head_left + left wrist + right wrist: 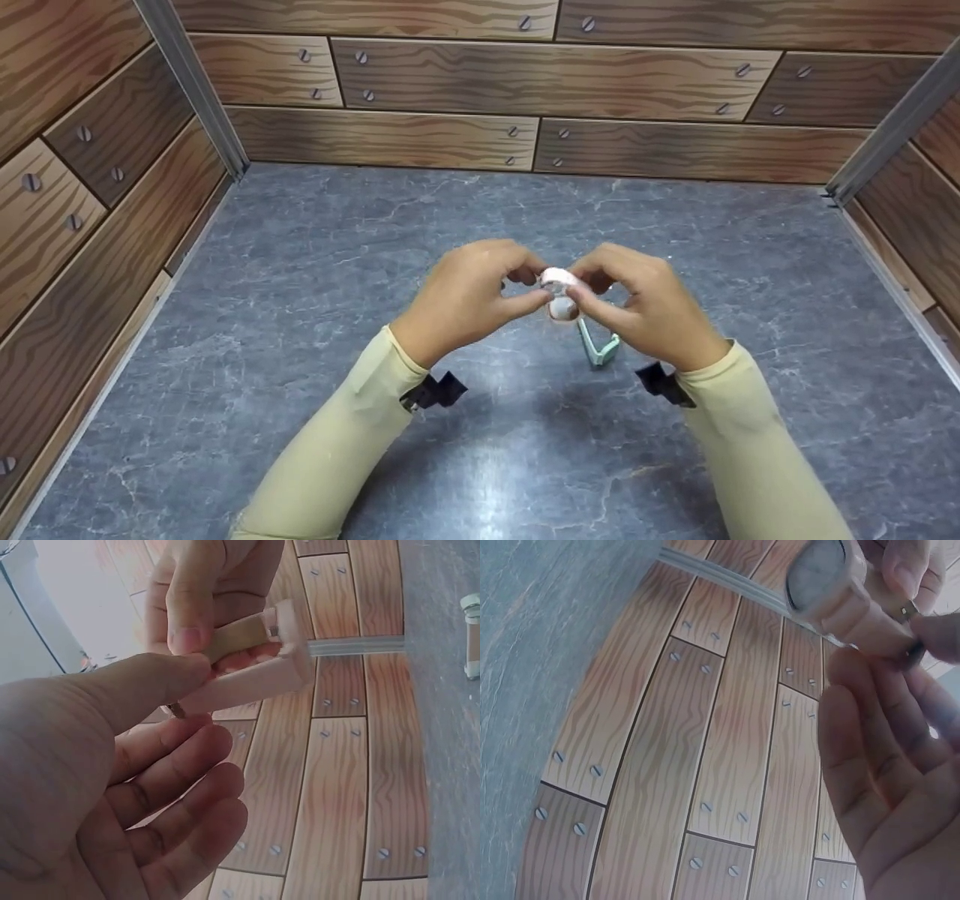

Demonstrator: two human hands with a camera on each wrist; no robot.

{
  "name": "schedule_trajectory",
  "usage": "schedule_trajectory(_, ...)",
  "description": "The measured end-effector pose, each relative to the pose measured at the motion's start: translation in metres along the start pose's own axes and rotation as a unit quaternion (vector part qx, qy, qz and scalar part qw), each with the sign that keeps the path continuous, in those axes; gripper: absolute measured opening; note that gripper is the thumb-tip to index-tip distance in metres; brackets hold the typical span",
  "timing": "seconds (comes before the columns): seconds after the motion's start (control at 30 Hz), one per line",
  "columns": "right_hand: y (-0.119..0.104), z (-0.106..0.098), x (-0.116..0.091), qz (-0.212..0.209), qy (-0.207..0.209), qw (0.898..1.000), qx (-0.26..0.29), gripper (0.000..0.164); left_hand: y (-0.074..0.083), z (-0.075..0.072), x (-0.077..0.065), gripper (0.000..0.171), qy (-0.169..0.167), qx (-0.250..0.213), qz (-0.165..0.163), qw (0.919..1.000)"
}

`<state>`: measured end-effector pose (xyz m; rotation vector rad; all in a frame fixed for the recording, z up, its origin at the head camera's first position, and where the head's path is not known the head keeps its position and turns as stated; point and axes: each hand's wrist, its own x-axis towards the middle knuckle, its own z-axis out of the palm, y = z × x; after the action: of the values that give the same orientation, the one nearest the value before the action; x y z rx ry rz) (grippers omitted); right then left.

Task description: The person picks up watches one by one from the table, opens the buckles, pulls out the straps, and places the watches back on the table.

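Note:
Both hands hold a pale pink wristwatch (560, 277) up in front of the body, its round white dial (816, 576) facing down and outward. My left hand (469, 296) pinches one end of the strap (247, 686) between thumb and forefinger, its other fingers loosely bent. From the other side my right hand (637, 300) pinches the strap with thumb and fingertips. A small metal buckle (907, 610) shows at the strap's end, between the fingertips. Below the watch, a mint-green angled stand (598, 352) rests on the table, partly hidden by the right hand.
The grey marbled table (300, 247) is bounded by wood-patterned panels (450, 79) at the back and both sides. Metal posts (199, 90) mark the back corners. Black wrist-worn mounts (439, 390) sit under both cream sleeves (337, 442).

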<state>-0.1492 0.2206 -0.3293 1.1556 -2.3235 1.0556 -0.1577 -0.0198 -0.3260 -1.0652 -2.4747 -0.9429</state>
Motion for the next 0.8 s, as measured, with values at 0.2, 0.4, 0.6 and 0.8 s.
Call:
schedule_trajectory(0.2,0.0007,0.0004,-0.0022,0.024,0.009,1.000,-0.005,0.011,0.0013,0.0003,0.0008,0.016,0.012,-0.033,-0.009,0.9993)
schedule_trajectory(0.4,0.0030,0.0005,-0.0031,0.027,-0.004,1.000,0.001,0.013,0.0033,0.0015,0.0010,0.016,-0.013,-0.031,-0.023,0.9992)
schedule_trajectory(0.6,0.0028,0.0005,-0.0009,-0.010,-0.007,1.000,-0.009,0.014,0.0023,0.0013,0.0004,0.017,-0.022,-0.024,-0.016,0.9993)
schedule_trajectory(0.8,0.0026,0.0018,0.0011,-0.036,0.003,0.999,-0.021,0.016,0.0023,0.0032,0.0011,0.021,-0.003,-0.010,0.024,0.9996)
